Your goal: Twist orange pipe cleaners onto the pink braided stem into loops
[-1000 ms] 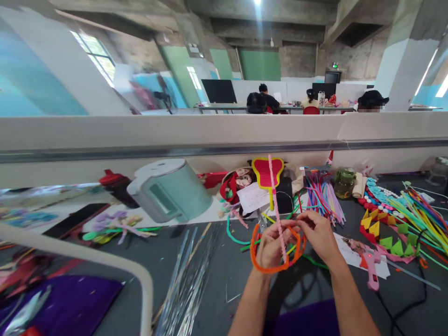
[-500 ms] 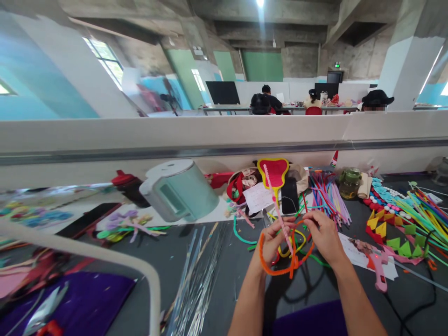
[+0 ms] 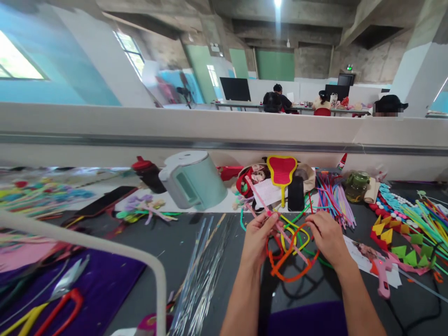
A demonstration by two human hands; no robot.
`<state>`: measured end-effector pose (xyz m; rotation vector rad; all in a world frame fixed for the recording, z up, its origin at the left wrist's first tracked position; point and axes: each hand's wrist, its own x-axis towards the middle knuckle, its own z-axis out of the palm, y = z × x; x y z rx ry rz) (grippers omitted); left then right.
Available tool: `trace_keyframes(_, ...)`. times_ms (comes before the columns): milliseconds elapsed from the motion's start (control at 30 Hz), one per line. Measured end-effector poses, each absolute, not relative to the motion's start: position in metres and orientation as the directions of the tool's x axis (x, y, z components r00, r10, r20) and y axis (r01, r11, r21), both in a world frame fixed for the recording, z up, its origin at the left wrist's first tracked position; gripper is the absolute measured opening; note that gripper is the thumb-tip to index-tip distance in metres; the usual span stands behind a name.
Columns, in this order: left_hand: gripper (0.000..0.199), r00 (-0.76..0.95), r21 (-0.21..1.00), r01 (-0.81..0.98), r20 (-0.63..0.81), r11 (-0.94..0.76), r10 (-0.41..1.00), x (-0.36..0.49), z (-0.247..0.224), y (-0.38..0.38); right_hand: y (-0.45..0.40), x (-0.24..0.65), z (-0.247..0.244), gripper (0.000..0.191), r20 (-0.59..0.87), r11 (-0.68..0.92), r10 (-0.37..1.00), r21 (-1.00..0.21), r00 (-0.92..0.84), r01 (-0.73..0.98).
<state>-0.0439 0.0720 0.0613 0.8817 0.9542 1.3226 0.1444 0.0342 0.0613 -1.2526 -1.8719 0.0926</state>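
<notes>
A long pink pipe cleaner (image 3: 257, 191) slants through the closed fingers of my left hand (image 3: 256, 238). From the closed fingertips of my right hand (image 3: 328, 240), an orange pipe cleaner (image 3: 290, 280) curves down and across to the left in loops. It crosses the lower end of the pink one; I cannot tell whether the two are joined. Just behind and between my hands, a yellow pipe cleaner loop (image 3: 307, 232) shows, with green strands beside it. A small red loop near my left fingers is partly hidden.
Behind my hands are a red-and-yellow paddle shape (image 3: 282, 170), a black phone (image 3: 296, 193) and a pipe cleaner bundle (image 3: 336, 200). A pink glue gun (image 3: 383, 277) lies right. Leftward are a kettle (image 3: 199, 179), silver strips (image 3: 206, 266), a pale curved bar (image 3: 140, 259) and scissors (image 3: 70, 298).
The orange loop has turned and moved off my left wrist, now hanging lower between my hands. The pink pipe cleaner tilts further left. My whole view has shifted slightly.
</notes>
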Motion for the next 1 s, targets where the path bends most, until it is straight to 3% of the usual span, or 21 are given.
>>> trace_keyframes(233, 0.034, 0.030, 0.927, -0.374, -0.010, 0.021, 1.000, -0.040, 0.069, 0.067, 0.035, 0.142, 0.057, 0.025, 0.607, 0.445, 0.778, -0.353, -0.161, 0.823)
trace_keyframes(300, 0.032, 0.027, 0.933, -0.359, 0.011, -0.001, 1.000, -0.041, 0.070, 0.066, 0.036, 0.140, 0.055, 0.027, 0.594, 0.439, 0.791, -0.386, -0.145, 0.811)
trace_keyframes(367, 0.030, 0.033, 0.936, -0.352, 0.023, -0.010, 0.999, -0.043, 0.071, 0.066, 0.037, 0.138, 0.053, 0.029, 0.564, 0.418, 0.821, -0.494, -0.085, 0.762)
trace_keyframes(500, 0.027, 0.046, 0.933, -0.359, 0.034, -0.015, 0.998, -0.048, 0.075, 0.066, 0.038, 0.139, 0.052, 0.018, 0.309, 0.274, 0.951, -0.826, -0.011, 0.492)
trace_keyframes(600, 0.026, 0.058, 0.932, -0.362, 0.053, -0.028, 0.997, -0.050, 0.078, 0.064, 0.037, 0.142, 0.053, 0.036, 0.051, 0.074, 0.989, -0.984, -0.139, 0.163)
trace_keyframes(767, 0.026, 0.110, 0.930, -0.361, 0.111, -0.065, 0.988, -0.050, 0.083, 0.060, 0.038, 0.141, 0.049, 0.065, -0.192, -0.269, 0.930, -0.937, -0.315, -0.222)
trace_keyframes(1000, 0.025, 0.181, 0.935, -0.336, 0.186, -0.117, 0.966, -0.053, 0.085, 0.057, 0.043, 0.130, 0.046, 0.044, -0.197, -0.376, 0.892, -0.823, -0.407, -0.426)
